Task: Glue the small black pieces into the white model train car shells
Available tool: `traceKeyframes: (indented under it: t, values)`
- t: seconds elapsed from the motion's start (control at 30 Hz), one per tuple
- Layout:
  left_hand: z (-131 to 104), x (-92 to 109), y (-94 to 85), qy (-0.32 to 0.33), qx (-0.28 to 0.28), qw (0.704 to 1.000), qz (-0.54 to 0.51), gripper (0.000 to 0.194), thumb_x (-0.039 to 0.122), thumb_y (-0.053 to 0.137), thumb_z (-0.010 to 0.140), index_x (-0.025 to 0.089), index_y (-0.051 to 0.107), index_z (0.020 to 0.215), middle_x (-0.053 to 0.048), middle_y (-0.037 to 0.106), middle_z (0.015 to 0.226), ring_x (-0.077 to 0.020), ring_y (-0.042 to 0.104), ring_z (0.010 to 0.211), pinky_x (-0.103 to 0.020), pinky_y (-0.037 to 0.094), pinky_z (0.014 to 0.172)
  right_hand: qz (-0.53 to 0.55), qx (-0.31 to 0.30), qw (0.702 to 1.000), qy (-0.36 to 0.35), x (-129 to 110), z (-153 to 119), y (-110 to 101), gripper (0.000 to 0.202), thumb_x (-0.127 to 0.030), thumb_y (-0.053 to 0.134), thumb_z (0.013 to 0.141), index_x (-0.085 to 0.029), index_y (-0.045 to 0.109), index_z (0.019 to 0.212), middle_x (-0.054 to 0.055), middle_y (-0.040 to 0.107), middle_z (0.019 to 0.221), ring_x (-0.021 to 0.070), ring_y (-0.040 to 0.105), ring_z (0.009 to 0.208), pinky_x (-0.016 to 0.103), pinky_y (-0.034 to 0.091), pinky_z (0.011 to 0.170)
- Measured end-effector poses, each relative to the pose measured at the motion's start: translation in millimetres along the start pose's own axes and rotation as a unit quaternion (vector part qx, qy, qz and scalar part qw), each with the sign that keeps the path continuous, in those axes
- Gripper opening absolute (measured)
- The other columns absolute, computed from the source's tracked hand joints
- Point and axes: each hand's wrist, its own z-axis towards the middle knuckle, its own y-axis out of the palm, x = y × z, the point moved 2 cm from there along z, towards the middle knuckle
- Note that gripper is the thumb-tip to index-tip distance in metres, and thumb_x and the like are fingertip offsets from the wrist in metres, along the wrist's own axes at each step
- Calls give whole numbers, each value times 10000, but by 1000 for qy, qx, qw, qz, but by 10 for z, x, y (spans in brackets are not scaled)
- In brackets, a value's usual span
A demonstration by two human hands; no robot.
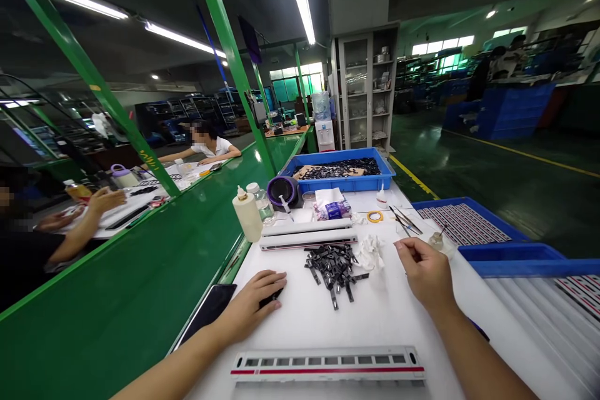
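My left hand [259, 295] rests on the white tabletop, its fingers curled round a small black plastic part [270, 297] that is mostly hidden. Over the right side of the table, my right hand [424, 269] is closed in a pinch; whatever is between its fingertips is too small to make out. Between the hands lies a loose pile of small black plastic parts [334, 265]. A white model train carriage shell [328, 365] with a red stripe and a row of windows lies in front of me. Two more white shells [307, 239] lie behind the pile.
Crumpled tissue [370, 254], tweezers [405, 220], yellow tape [375, 217] and a small glass bottle [435, 240] are near my right hand. A cream bottle [247, 215] and a black phone [209, 309] are at left. Blue trays [344, 184] stand behind and right. Co-workers sit beyond the green partition [140, 269].
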Motion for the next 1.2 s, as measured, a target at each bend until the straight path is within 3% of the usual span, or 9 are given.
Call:
traceKeyframes:
  t: [0.1, 0.23, 0.33, 0.47, 0.73, 1.2]
  values:
    - [-29, 38, 10, -19, 44, 999, -3, 320, 390, 503, 971, 266, 654, 1225, -70, 651, 1263, -251, 558, 1202, -469, 491, 1046, -7, -7, 1000, 4, 40, 2, 22, 303, -455, 588, 830, -185, 678, 725, -17, 539, 558, 133, 474, 537, 247, 372, 514]
    - [-74, 116, -2, -14, 75, 997, -2, 250, 345, 468, 982, 243, 685, 1048, -71, 679, 1110, -213, 616, 1065, -384, 540, 953, -5, -10, 1000, 6, 54, 12, 26, 315, -465, 578, 838, -184, 675, 733, -9, 567, 590, 140, 492, 558, 255, 379, 529]
    - [-86, 121, -21, -8, 87, 996, 19, 269, 342, 491, 962, 267, 652, 1163, -81, 650, 1199, -230, 598, 1119, -381, 529, 972, 1, -4, 1000, 5, 23, 11, 18, 326, -468, 568, 843, -181, 670, 728, -8, 556, 585, 144, 486, 557, 261, 372, 529]
    - [-80, 57, 6, -5, 90, 994, 67, 453, 421, 576, 903, 347, 554, 1350, -64, 575, 1357, -286, 549, 1218, -450, 496, 1023, 10, -3, 1000, -4, -21, 2, 24, 332, -464, 550, 855, -182, 646, 709, -21, 496, 561, 132, 436, 537, 260, 355, 524]
    - [-91, 26, 87, -36, 106, 993, 29, 255, 441, 556, 931, 294, 716, 1065, -56, 646, 985, -211, 627, 922, -348, 550, 850, 9, -15, 1000, -10, 41, 26, 40, 322, -457, 565, 843, -180, 643, 699, -25, 483, 551, 123, 427, 523, 247, 354, 509]
    - [-58, 128, 14, -41, 87, 995, 11, 242, 349, 407, 984, 221, 600, 911, -61, 616, 937, -206, 587, 873, -328, 526, 796, 13, -42, 999, -8, 67, 24, 91, 308, -440, 555, 857, -179, 631, 712, -28, 479, 569, 116, 416, 539, 243, 344, 526]
